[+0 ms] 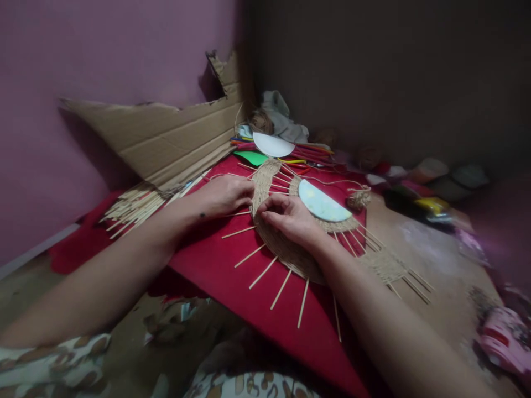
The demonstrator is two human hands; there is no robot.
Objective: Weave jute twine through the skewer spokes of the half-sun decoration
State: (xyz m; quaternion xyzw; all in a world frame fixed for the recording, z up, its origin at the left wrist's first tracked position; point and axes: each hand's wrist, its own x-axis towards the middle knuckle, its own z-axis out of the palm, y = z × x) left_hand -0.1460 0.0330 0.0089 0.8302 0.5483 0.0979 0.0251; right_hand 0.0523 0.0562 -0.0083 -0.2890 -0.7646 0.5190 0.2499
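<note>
A curved band of woven twine (286,257) lies on the red cloth, with thin wooden sticks (259,271) radiating from its edge. My left hand (230,194) is closed at the band's upper left edge, its fingertips on the weave and sticks. Over the band's middle, my right hand (292,218) has thumb and fingers drawn together in a pinch; anything between them is too small to make out. A pale blue half-disc (323,200) rests against the inner curve of the weaving. Another woven stretch (384,265) with protruding sticks extends to the right, partly behind my right forearm.
Red cloth (215,249) covers much of the work surface. Loose sticks (135,207) lie at left beside torn cardboard (166,135). Behind are a white half-disc (274,145), a green piece (251,157) and a twine ball (262,121). A twine bundle (359,198) and pink object (506,338) lie right.
</note>
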